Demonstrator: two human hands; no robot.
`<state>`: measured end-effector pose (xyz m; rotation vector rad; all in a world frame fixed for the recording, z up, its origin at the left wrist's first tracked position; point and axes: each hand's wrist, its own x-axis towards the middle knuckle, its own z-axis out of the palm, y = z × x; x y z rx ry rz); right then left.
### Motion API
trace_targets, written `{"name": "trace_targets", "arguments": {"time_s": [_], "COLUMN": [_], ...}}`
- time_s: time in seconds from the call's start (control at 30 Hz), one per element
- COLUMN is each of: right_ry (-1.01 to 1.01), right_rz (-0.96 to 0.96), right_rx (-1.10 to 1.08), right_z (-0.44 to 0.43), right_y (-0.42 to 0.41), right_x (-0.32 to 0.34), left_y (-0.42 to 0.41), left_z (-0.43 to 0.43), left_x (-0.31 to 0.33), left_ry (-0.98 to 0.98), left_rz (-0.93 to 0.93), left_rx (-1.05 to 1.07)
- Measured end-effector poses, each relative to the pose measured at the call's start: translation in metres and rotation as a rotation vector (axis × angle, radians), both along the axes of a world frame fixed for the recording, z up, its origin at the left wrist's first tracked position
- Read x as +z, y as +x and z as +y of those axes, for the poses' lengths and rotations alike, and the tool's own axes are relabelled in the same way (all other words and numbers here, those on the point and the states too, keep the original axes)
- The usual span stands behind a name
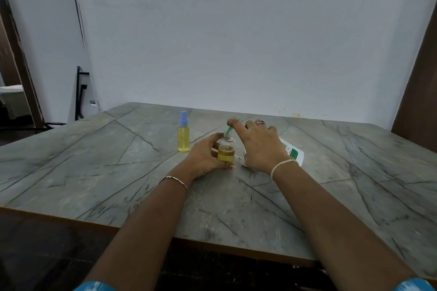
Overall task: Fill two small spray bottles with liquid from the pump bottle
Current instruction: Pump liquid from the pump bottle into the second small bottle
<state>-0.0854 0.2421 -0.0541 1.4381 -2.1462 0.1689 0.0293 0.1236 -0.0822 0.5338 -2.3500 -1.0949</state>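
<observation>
I am watching two small clear plastic bottles on the veined grey stone table [94, 160]. One bottle [183, 136], blue-capped and full of yellow liquid, is standing alone at the left. My left hand [203, 156] is wrapping its fingers round the open bottle [226, 150], about half full. My right hand [260, 146] is lying over the one white pump bottle [293, 151], fingers spread and fairly straight, index pressing the green spout [229, 130] into the open neck. The hand is hiding most of the pump bottle.
</observation>
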Motion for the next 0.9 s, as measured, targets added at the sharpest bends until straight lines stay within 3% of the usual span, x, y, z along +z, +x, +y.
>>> {"name": "trace_targets", "arguments": {"time_s": [0.9], "right_ry": [-0.092], "right_rz": [-0.100], "right_rx": [0.151], "right_z": [0.0006], "right_y": [-0.0051], "right_x": [-0.0015], "left_y": [-0.0006], "left_z": [-0.0045], "left_x": [-0.0032], "left_ry": [0.011], "left_rz": [0.019], "left_rx": [-0.013]}}
